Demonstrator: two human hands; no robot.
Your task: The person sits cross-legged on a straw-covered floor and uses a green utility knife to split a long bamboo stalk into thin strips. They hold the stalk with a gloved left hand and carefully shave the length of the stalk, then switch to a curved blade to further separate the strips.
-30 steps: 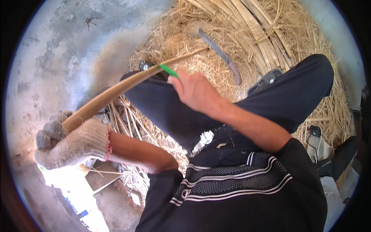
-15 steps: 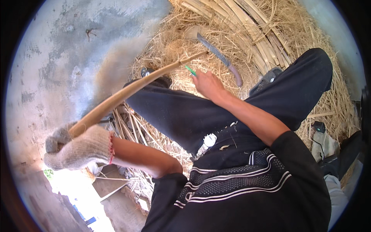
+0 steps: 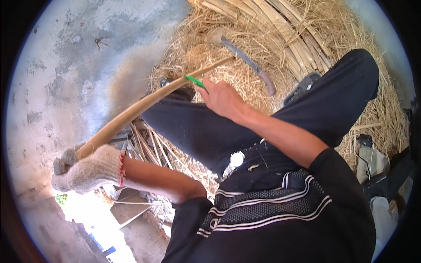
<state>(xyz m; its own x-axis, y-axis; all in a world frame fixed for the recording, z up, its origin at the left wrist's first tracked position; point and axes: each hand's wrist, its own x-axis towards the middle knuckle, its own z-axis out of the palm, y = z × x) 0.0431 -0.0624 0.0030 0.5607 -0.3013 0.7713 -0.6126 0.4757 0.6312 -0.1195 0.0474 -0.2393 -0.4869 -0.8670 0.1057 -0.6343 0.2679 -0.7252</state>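
My left hand (image 3: pixel 90 170), in a pale knit glove with a red-trimmed cuff, is closed around the thick lower end of a long bamboo strip (image 3: pixel 139 105). The strip slants up and to the right across my knee, narrowing toward its far tip. In my bare right hand (image 3: pixel 222 100) is a slim green pen-like tool (image 3: pixel 196 81), pinched between thumb and fingers. Its front end meets the strip's edge or lies right beside it; I cannot tell whether they touch. Past that hand, a curved machete (image 3: pixel 245 59) with a brownish handle rests on the shavings.
Pale shavings (image 3: pixel 206 41) cover the floor. A bundle of split bamboo strips (image 3: pixel 280 28) lies at the far right. A weathered wall (image 3: pixel 87 57) rises on the left. Thin strips (image 3: pixel 147 142) lie below my left knee. A round white object (image 3: pixel 237 158) is at my lap.
My right hand has moved left along the strip, bringing the green tool nearer the strip's middle. My left hand keeps its grip in nearly the same place.
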